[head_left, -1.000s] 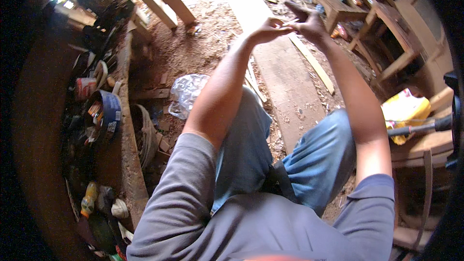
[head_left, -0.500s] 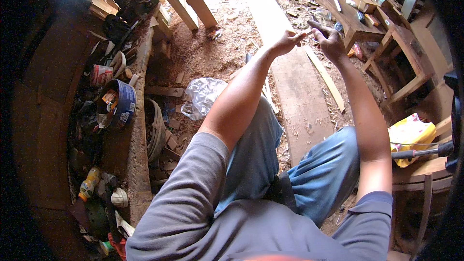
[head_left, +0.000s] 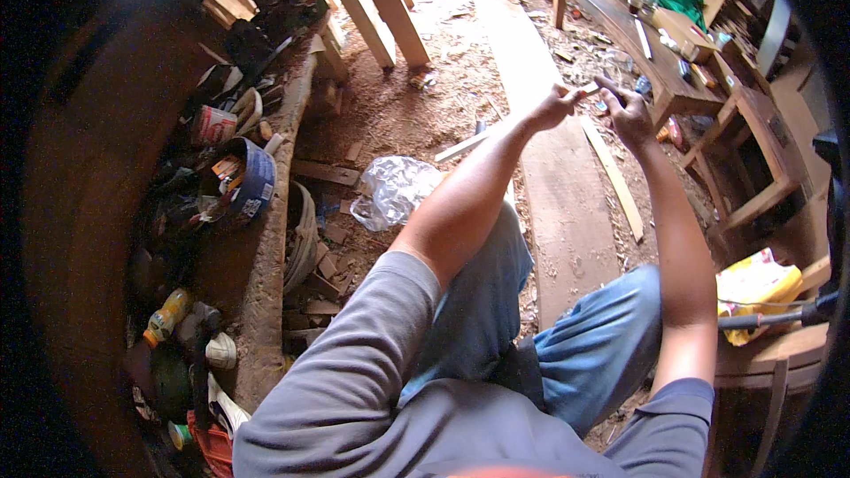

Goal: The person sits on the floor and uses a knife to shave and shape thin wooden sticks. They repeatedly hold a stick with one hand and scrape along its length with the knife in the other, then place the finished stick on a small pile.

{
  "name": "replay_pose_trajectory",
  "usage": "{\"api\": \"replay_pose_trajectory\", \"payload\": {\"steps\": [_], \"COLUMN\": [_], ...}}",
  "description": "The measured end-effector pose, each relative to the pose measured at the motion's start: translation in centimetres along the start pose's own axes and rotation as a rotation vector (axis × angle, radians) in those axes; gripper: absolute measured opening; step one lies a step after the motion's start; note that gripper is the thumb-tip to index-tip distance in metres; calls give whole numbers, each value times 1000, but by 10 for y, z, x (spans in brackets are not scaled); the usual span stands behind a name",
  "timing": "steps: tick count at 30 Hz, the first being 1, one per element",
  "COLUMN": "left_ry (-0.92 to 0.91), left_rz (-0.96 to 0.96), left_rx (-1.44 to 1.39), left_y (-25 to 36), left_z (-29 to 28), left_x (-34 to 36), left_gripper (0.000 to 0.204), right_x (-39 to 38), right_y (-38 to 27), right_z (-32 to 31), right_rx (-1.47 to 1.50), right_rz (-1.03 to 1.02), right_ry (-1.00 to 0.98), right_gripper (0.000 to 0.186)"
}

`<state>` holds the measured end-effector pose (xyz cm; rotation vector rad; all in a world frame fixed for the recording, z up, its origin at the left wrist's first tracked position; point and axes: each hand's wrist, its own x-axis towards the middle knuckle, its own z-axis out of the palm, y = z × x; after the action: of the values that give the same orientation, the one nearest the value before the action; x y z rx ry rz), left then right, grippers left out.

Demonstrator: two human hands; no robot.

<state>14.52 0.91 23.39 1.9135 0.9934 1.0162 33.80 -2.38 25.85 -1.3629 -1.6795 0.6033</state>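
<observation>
Both my arms reach forward over a long wooden plank (head_left: 571,212) on the ground. My left hand (head_left: 555,110) is closed, pinching a small pale stick (head_left: 591,88) that points toward my right hand. My right hand (head_left: 630,119) is close beside it, its forefinger stretched to the stick's far end and its thumb apart. Whether that fingertip touches the stick is too small to tell. My bent knees in blue jeans (head_left: 598,314) rest either side of the plank's near end.
Wood shavings cover the ground around a crumpled clear plastic bag (head_left: 396,193) and a thin wooden strip (head_left: 615,179). At left, a cluttered bench (head_left: 266,301) holds a blue tub (head_left: 252,179). A low wooden table (head_left: 620,25) stands far right, with a yellow package (head_left: 757,288) nearer.
The whole view has shifted, so the surroundings appear further right and lower. My hands remain close together around the small stick, and the right forefinger now bends nearer its end.
</observation>
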Motion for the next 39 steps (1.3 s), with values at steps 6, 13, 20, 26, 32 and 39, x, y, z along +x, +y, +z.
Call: {"api": "replay_pose_trajectory", "payload": {"steps": [6,13,20,26,32,39], "left_ry": [-32,1,-10,-20,-15,-8], "left_rz": [40,-31,-62,-99,-86,-112], "left_rx": [20,265,311,416,418,507], "left_y": [0,-1,0,8,12,23], "left_z": [1,7,7,4,3,2], "left_x": [-1,4,5,3,0,-4], "left_gripper": [60,57,56,48,56,61], "right_x": [-1,0,3,1,3,1], "right_y": [-2,4,8,5,6,5], "right_z": [-1,-4,-3,-3,-3,-4], "right_rx": [-39,25,13,25,-37,46], "right_rz": [-20,12,25,47,18,16], "right_ry": [11,-8,26,17,26,-36], "right_gripper": [36,37,34,34,33,33]}}
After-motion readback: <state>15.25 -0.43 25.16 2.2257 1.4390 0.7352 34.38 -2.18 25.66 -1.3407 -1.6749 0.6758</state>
